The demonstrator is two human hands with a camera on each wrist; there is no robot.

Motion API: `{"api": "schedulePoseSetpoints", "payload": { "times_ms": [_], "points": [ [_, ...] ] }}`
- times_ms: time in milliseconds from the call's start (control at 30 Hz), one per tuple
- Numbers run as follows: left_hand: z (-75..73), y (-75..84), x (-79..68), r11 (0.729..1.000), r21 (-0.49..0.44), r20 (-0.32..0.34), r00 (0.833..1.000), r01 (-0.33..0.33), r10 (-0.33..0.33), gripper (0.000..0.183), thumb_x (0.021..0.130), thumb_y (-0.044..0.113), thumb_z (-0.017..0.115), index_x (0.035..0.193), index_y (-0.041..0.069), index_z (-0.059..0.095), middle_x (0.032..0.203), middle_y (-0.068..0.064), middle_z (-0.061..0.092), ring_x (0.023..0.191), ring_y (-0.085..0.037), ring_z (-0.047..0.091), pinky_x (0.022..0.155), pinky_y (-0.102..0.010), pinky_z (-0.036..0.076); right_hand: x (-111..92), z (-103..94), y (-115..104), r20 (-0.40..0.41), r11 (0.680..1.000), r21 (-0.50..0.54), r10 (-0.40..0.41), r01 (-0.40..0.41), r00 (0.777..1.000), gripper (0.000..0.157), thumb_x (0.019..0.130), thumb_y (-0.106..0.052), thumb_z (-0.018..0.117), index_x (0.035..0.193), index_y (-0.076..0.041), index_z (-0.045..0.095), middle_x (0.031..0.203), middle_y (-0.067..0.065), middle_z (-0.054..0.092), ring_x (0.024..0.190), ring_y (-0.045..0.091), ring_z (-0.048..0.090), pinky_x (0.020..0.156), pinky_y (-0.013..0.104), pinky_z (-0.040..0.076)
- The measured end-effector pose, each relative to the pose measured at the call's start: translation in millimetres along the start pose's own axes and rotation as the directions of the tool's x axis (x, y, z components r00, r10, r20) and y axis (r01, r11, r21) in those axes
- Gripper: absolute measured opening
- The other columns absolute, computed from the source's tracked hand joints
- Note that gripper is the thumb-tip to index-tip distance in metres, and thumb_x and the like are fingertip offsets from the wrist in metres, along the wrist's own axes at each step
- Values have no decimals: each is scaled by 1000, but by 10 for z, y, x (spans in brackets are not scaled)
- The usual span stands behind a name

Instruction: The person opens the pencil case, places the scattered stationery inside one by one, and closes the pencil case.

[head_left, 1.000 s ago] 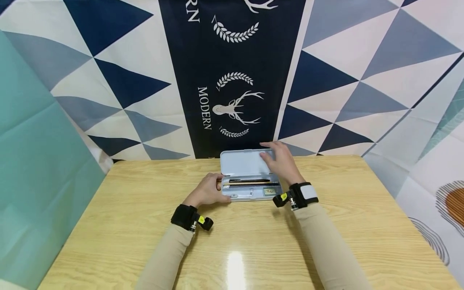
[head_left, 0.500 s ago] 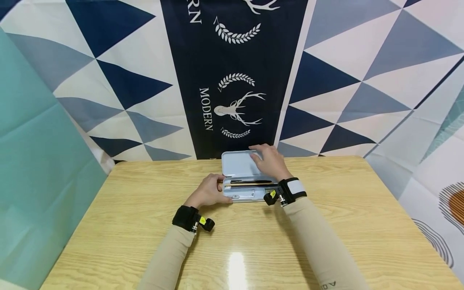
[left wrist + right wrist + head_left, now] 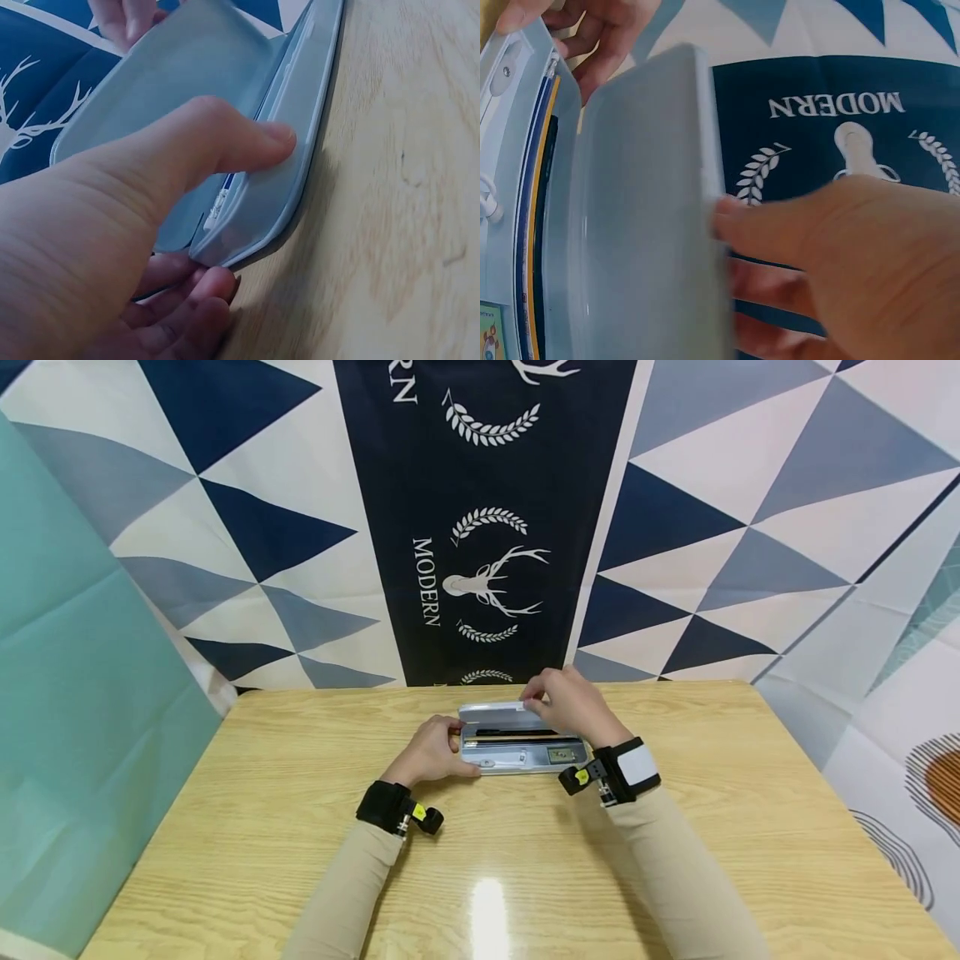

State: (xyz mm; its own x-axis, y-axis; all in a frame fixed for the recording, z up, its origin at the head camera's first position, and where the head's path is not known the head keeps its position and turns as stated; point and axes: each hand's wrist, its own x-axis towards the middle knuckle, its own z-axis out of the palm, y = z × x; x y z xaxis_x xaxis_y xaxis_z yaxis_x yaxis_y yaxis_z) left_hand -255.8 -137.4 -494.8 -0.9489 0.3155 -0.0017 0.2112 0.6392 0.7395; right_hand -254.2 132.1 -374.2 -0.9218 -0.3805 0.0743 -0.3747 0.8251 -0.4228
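Note:
A light blue pencil case (image 3: pixel 536 770) lies near the table's back edge with its hinged lid (image 3: pixel 645 210) tilted up at the back. My left hand (image 3: pixel 431 752) grips its left end, thumb along the front wall and fingers round the rear corner. My right hand (image 3: pixel 570 700) pinches the lid's upper edge, thumb on the inner side in the right wrist view. Inside lie a yellow pencil (image 3: pixel 538 180), dark slim sticks beside it, a white tool with a screw (image 3: pixel 506 71), and a small block in a green picture wrapper (image 3: pixel 490 334).
The pale wooden table (image 3: pixel 495 852) stretches toward me. Behind it hangs a patterned cloth (image 3: pixel 480 527) with deer and triangle prints. A teal cloth (image 3: pixel 75 693) hangs at the left. Each wrist wears a strapped camera (image 3: pixel 427 820).
My right hand moved left along the raised lid, took its edge and swung it forward and down, so the lid stands lower. The left hand has kept its hold on the case.

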Motion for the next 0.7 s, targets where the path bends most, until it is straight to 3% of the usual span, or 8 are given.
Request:
{"api": "schedulePoseSetpoints", "payload": {
  "times_ms": [67, 200, 400, 533, 700],
  "points": [
    [-36, 55, -36, 1000, -25, 11, 1000, -2, 3, 72, 74, 32, 103, 128, -1, 70, 88, -1, 58, 88, -17, 56, 89, -32, 46, -45, -15, 3, 57, 999, 3, -39, 39, 998, 12, 107, -15, 76, 109, -12, 88, 117, 10, 82, 113, 32, 67, 93, 52, 57],
    [-87, 159, -97, 998, -57, 42, 999, 3, 0, 70, 76, 24, 103, 131, -2, 69, 96, -4, 57, 88, -17, 54, 85, -29, 44, -119, 9, 50, 138, 995, 23, -99, 96, 986, 6, 103, -15, 82, 108, -12, 85, 134, 16, 77, 123, 36, 71, 102, 55, 59],
    [-117, 200, -124, 997, -69, 88, 996, 34, -28, 83, 78, 13, 101, 148, -6, 62, 114, -10, 59, 96, -16, 55, 85, -25, 44, -137, 122, 128, 261, 989, 21, -145, 144, 954, 32, 98, -17, 88, 129, -11, 82, 161, 25, 62, 148, 47, 61, 121, 65, 53],
    [-113, 210, -129, 997, -67, 99, 994, 41, -34, 86, 79, 11, 100, 151, -7, 59, 119, -13, 59, 99, -17, 55, 87, -26, 44, -119, 174, 157, 307, 991, 28, -130, 128, 943, 32, 96, -17, 91, 126, -11, 83, 154, 20, 69, 144, 43, 65, 119, 61, 55],
    [-107, 231, -135, 996, -72, 87, 995, 61, -55, 88, 78, 11, 102, 152, -6, 59, 118, -11, 59, 99, -17, 55, 88, -27, 45, -92, 201, 136, 305, 989, -9, -138, 148, 942, 23, 92, -12, 93, 114, -14, 86, 140, 13, 75, 133, 38, 68, 115, 58, 56]
  ]
}}
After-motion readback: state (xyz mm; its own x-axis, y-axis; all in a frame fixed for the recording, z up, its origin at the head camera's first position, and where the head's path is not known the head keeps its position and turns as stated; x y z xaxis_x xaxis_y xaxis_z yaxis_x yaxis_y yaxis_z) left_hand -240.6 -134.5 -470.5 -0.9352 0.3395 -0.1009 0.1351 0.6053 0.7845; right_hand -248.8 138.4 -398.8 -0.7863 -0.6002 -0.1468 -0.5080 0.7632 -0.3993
